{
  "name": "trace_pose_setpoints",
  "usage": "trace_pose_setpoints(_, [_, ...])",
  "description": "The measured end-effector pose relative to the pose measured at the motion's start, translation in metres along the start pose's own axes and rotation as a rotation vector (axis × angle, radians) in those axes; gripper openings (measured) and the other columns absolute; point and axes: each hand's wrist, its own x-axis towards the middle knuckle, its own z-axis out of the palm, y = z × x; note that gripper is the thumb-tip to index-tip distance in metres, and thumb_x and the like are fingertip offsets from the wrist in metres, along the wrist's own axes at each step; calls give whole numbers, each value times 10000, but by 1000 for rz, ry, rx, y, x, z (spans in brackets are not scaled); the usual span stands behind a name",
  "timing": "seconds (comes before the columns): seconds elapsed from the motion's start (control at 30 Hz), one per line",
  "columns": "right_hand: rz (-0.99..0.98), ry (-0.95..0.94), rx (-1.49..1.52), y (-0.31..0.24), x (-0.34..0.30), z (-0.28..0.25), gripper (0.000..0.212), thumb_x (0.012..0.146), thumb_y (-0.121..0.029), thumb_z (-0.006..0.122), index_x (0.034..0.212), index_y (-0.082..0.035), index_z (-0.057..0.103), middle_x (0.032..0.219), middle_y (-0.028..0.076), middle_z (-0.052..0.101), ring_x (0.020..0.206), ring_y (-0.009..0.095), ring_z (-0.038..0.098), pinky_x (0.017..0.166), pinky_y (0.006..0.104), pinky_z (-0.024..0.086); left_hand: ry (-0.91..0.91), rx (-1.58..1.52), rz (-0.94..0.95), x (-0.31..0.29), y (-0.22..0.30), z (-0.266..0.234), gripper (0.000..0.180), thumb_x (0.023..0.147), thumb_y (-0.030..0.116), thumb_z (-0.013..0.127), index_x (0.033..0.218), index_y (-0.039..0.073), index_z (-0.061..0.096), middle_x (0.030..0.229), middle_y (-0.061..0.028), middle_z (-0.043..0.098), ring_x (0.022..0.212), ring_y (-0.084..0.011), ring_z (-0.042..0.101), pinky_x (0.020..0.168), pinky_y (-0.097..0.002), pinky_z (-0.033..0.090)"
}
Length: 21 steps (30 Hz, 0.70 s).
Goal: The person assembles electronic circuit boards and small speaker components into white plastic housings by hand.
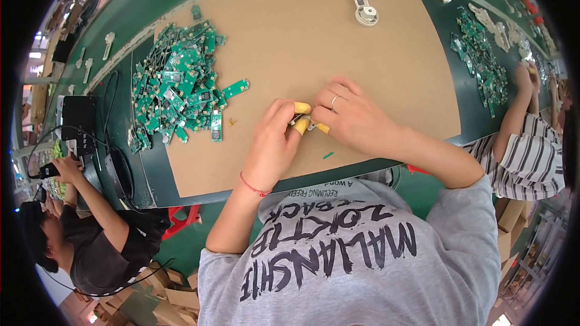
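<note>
My left hand (273, 139) and my right hand (350, 115) meet over the brown board (290, 42), with yellow finger covers on several fingertips. Both are closed in a pinch around a small whitish and dark part (310, 125), mostly hidden by the fingers, so its kind cannot be told. Left of my hands lies a large heap of green circuit boards (181, 84). One circuit board (235, 89) sticks out from the heap toward my left hand. A small green strip (328, 155) rests on the board below my right hand.
A white plastic housing with a round end (365, 15) lies at the far right of the board. Small yellowish bits (231, 122) lie beside the heap. Another pile of circuit boards (480, 60) is at the right. Co-workers sit on both sides; cables (115, 157) hang at left.
</note>
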Motion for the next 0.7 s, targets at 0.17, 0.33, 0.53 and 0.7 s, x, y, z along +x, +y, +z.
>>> trace_pose_setpoints(0.17, [-47, -37, 26, 4, 3, 0, 125, 731, -111, 541, 847, -67, 541, 900, 43, 492, 963, 195, 470, 958, 424, 298, 18, 0, 14, -3, -3, 1, 218, 736, -71, 544, 942, 1, 533, 914, -113, 516, 684, -247, 544, 586, -311, 437])
trace_pose_setpoints(0.33, [40, -26, -263, -15, 4, -12, 143, 717, -118, 541, 849, -63, 542, 904, 55, 499, 991, 196, 467, 973, 445, 283, 59, -17, 23, -5, -6, 4, 214, 734, -64, 547, 938, -3, 522, 915, -118, 515, 701, -267, 536, 596, -330, 432])
trace_pose_setpoints(0.53, [52, -79, -120, 5, 4, -10, 138, 709, -91, 544, 842, -55, 533, 914, 76, 499, 996, 221, 468, 983, 462, 276, 52, -3, 0, -4, -1, 6, 203, 733, -64, 544, 926, -8, 511, 910, -122, 508, 716, -285, 533, 606, -340, 432])
trace_pose_setpoints(0.7, [80, -159, 243, 12, 3, -12, 111, 708, -71, 544, 814, -52, 519, 924, 84, 499, 995, 234, 471, 978, 482, 281, 45, 20, -22, -5, -1, 6, 197, 737, -66, 538, 924, -12, 510, 908, -124, 504, 718, -288, 531, 600, -343, 432])
